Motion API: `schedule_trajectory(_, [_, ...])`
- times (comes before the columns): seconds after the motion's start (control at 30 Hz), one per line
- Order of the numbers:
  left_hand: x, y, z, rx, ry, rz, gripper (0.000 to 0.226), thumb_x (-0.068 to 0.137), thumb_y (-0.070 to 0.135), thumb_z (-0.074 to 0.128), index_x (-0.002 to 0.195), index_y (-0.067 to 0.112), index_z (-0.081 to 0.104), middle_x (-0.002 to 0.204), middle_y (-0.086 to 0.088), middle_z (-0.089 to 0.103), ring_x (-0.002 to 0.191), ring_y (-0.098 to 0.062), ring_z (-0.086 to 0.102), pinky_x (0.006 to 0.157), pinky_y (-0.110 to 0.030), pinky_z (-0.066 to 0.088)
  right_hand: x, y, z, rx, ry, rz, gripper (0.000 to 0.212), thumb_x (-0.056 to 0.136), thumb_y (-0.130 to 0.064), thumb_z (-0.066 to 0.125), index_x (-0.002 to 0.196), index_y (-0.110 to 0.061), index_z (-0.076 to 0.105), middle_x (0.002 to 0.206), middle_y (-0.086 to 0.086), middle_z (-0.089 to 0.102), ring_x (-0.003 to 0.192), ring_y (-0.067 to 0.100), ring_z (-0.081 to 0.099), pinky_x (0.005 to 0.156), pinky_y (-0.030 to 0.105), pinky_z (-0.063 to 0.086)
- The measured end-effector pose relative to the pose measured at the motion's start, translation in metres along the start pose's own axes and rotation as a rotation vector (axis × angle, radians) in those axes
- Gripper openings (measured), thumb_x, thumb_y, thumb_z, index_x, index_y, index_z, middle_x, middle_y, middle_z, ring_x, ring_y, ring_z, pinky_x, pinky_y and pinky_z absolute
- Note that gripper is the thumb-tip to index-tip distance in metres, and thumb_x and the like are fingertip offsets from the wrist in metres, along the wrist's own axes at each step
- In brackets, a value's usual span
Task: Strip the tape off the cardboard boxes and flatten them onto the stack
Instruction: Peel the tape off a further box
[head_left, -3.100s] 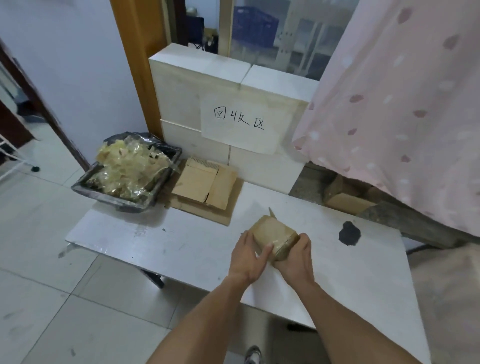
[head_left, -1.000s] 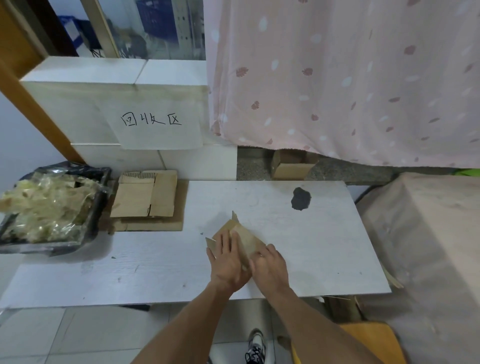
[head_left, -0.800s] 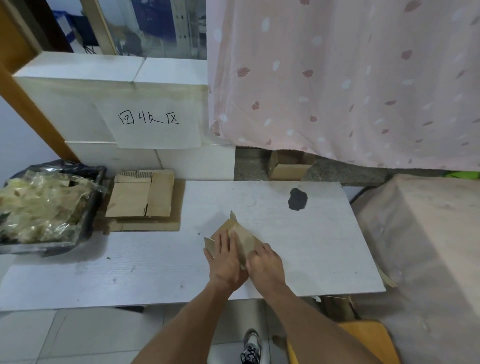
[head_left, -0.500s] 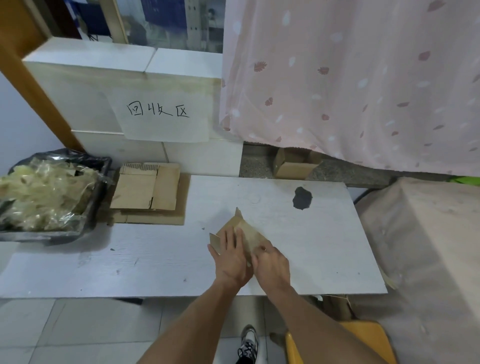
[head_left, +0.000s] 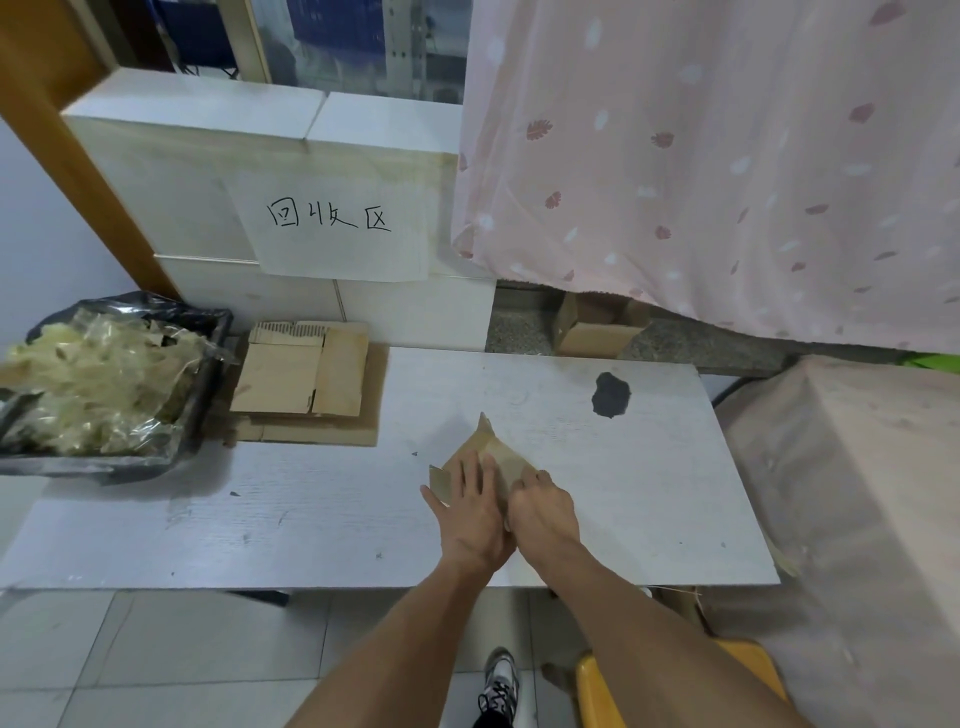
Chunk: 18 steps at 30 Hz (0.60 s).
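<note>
Small cardboard box (head_left: 501, 456) near table (head_left: 332, 519) front edge, pressed flat under left hand (head_left: 472, 512), fingers straight; right hand (head_left: 543, 512) fingers curled at its edge, grip unclear. Flattened stack (head_left: 306, 384) far left, tape bin (head_left: 104, 384) beside it, dark patch (head_left: 612, 395) beyond.

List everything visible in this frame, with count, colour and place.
Table: one, white, centre.
Small box: one, brown, on the table under both hands.
Flattened cardboard stack: one, brown, back left of the table.
Bin of stripped tape: one, black with yellowish tape, far left.
Paper sign: one, white with black writing, on the white blocks behind.
Open box: one, brown, on the floor under the curtain.
Curtain: one, pink, upper right.
Dark patch: one, on the table.
Stool: one, yellow, bottom.
Left hand: flat on the small box.
Right hand: fingers curled at the box's edge.
</note>
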<state>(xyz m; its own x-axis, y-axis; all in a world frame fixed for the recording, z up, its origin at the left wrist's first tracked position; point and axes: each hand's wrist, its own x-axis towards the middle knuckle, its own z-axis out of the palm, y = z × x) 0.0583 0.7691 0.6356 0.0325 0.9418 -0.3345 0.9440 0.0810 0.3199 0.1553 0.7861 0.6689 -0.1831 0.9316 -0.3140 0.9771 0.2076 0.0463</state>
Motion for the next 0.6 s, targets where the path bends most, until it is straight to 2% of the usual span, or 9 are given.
schedule_trajectory(0.2, [-0.003, 0.0, 0.002, 0.019, 0.001, -0.018, 0.105, 0.087, 0.064, 0.048, 0.156, 0.014, -0.013, 0.164, -0.004, -0.015, 0.15, -0.025, -0.019, 0.107, -0.076, -0.003, 0.004, 0.006, -0.002, -0.023, -0.003, 0.035, 0.03, 0.087, -0.008, 0.058, 0.117, -0.005, 0.059, 0.117, 0.009, 0.056, 0.116, 0.026, 0.044, 0.065, 0.031, 0.038])
schedule_trajectory(0.3, [-0.003, -0.003, 0.004, 0.02, 0.017, -0.025, 0.106, 0.085, 0.065, 0.051, 0.155, 0.016, -0.011, 0.164, -0.005, -0.015, 0.151, -0.024, -0.017, 0.108, -0.075, -0.002, 0.005, 0.021, -0.002, 0.004, 0.05, 0.139, 0.023, 0.092, -0.011, 0.052, 0.112, -0.008, 0.062, 0.113, 0.005, 0.059, 0.113, 0.023, 0.048, 0.066, 0.03, 0.038])
schedule_trajectory(0.4, [-0.002, -0.001, 0.004, 0.002, 0.014, -0.023, 0.105, 0.083, 0.061, 0.055, 0.155, 0.017, -0.007, 0.164, -0.005, -0.012, 0.15, -0.025, -0.014, 0.108, -0.075, 0.0, -0.004, 0.033, -0.001, 0.189, 0.069, 0.344, 0.026, 0.097, -0.029, 0.047, 0.105, -0.008, 0.062, 0.109, 0.005, 0.06, 0.104, 0.022, 0.054, 0.069, 0.03, 0.039])
schedule_trajectory(0.5, [-0.003, 0.002, 0.004, -0.015, 0.027, -0.041, 0.103, 0.082, 0.058, 0.057, 0.154, 0.017, -0.004, 0.164, -0.004, -0.01, 0.15, -0.025, -0.014, 0.109, -0.075, 0.002, -0.016, 0.035, 0.005, 0.404, 0.182, 0.465, 0.026, 0.097, -0.026, 0.041, 0.098, -0.006, 0.059, 0.103, 0.007, 0.06, 0.091, 0.025, 0.059, 0.074, 0.034, 0.049])
schedule_trajectory(0.6, [-0.002, 0.005, 0.004, -0.004, 0.024, -0.06, 0.1, 0.082, 0.062, 0.055, 0.154, 0.016, 0.001, 0.163, -0.004, -0.008, 0.15, -0.026, -0.01, 0.109, -0.074, 0.003, -0.02, 0.023, 0.003, 0.611, 0.198, 0.462, 0.044, 0.096, -0.05, 0.044, 0.11, -0.011, 0.057, 0.109, 0.002, 0.059, 0.099, 0.026, 0.06, 0.082, 0.035, 0.047])
